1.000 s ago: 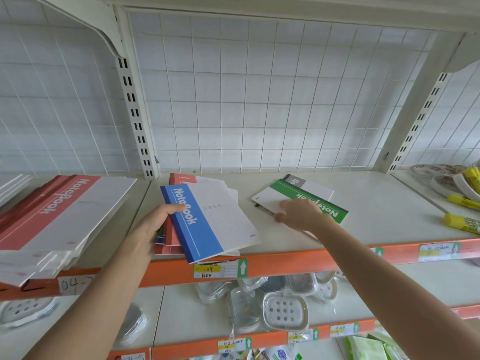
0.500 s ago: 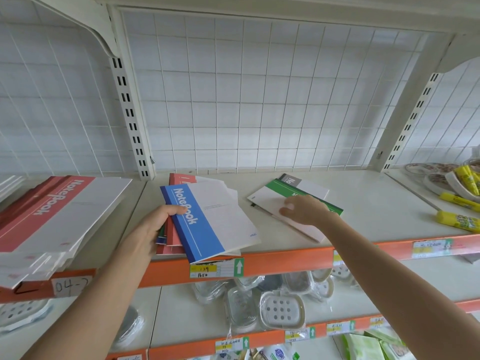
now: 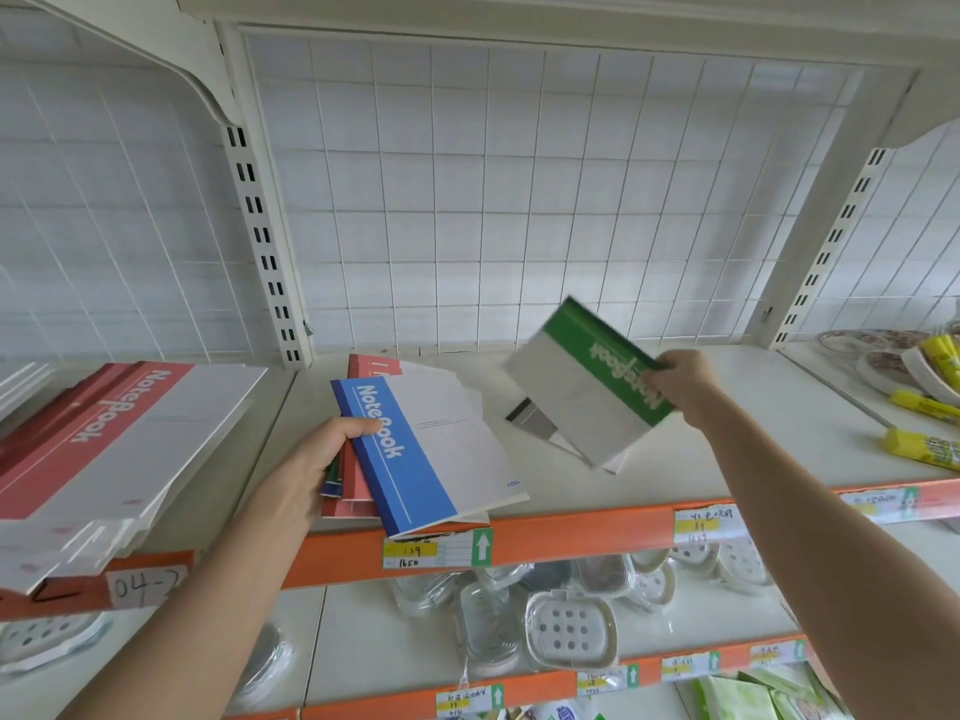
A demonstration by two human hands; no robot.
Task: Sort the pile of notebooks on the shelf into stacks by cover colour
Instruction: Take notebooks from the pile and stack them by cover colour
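Note:
My left hand grips the left edge of a pile of notebooks at the shelf's front, thumb on the blue-and-white notebook that tops it; red and green covers show beneath. My right hand holds a green-and-white notebook lifted and tilted above the shelf. Under it a grey-striped notebook lies flat on the shelf. A stack of red-and-white notebooks sits on the left bay.
A white wire grid backs the shelf, with slotted uprights at left and right. Yellow glue sticks and tape rolls lie at the far right. Soap dishes fill the lower shelf, behind the orange price rail.
My right hand has picked the green notebook up off the shelf and tilted it, uncovering the grey-striped one. My left hand stays on the pile.

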